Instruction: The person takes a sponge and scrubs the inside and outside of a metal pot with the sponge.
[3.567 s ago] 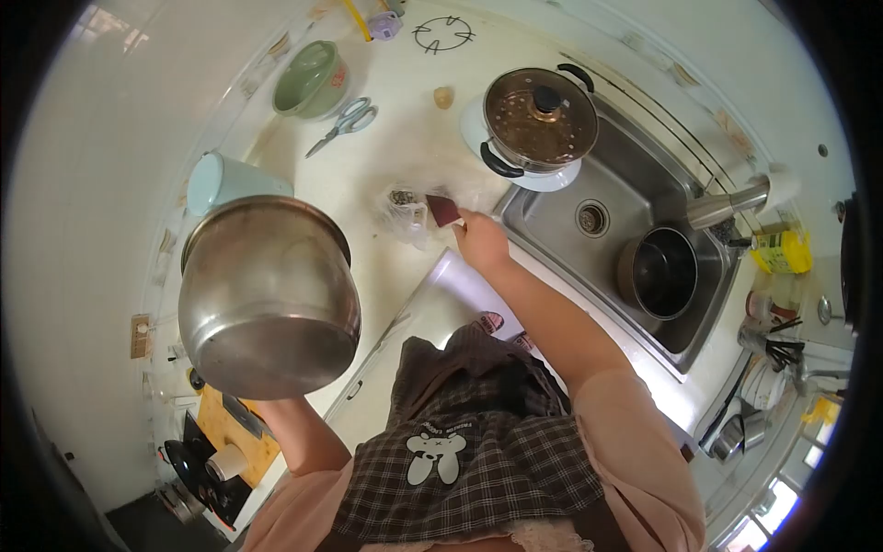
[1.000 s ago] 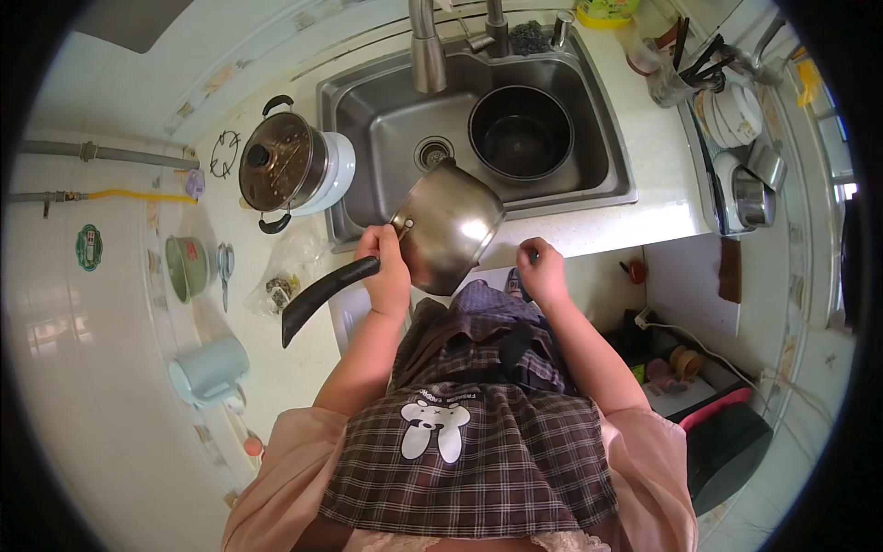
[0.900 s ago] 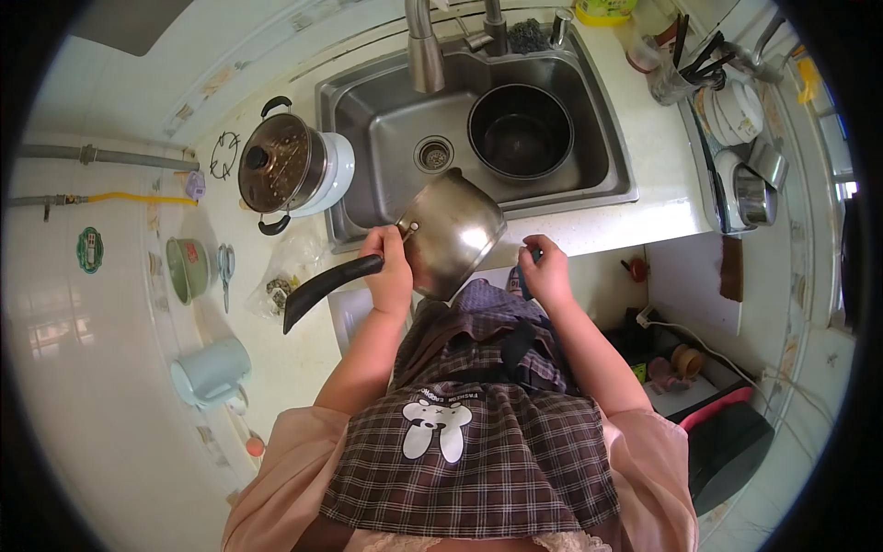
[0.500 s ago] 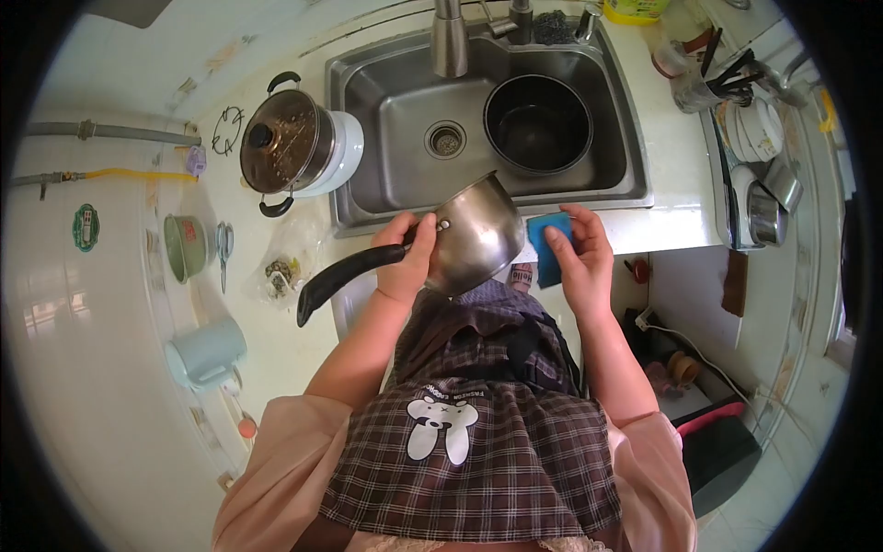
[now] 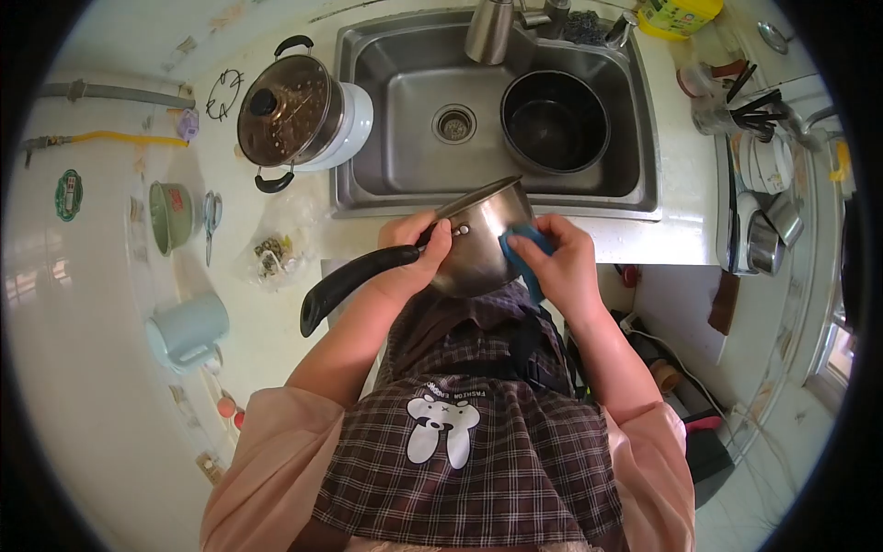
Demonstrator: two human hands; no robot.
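Note:
A steel saucepan (image 5: 474, 253) with a black handle (image 5: 354, 281) is held tilted in front of my apron, at the sink's near edge. My left hand (image 5: 414, 253) grips it where the handle joins the body, thumb near the rivets. My right hand (image 5: 561, 258) pinches a blue sponge (image 5: 526, 262) and presses it against the saucepan's outer side. The fingers of my left hand behind the pan are partly hidden.
A steel sink (image 5: 400, 175) lies ahead, with a dark pot (image 5: 556, 120) inside and a faucet (image 5: 490, 32) above. On the left stand a lidded pot (image 5: 287, 115), a plastic bag (image 5: 276, 253) and a light blue pitcher (image 5: 189, 331). Dishes (image 5: 762, 166) sit at right.
My right hand has moved left, bringing the sponge from beside the saucepan onto its side. The saucepan has shifted slightly to the right, and the view has moved a little.

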